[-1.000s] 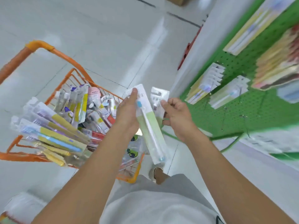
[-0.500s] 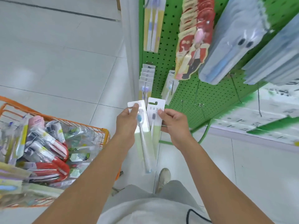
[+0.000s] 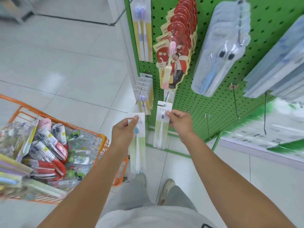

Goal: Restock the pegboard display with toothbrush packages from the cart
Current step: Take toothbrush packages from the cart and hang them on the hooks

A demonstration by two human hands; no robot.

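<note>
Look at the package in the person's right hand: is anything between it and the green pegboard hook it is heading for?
Nothing visible blocks it. The right hand holds the package with its top just under a hook on the pegboard.

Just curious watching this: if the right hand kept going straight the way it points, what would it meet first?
Probably the bare hook just above the package that the right hand pinches, then the green pegboard; depth is hard to judge.

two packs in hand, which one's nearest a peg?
The grey-brush pack in the right hand: its top slot is right at a peg on the pegboard. The blue-brush pack, in the left hand, is lower, off the board.
</note>
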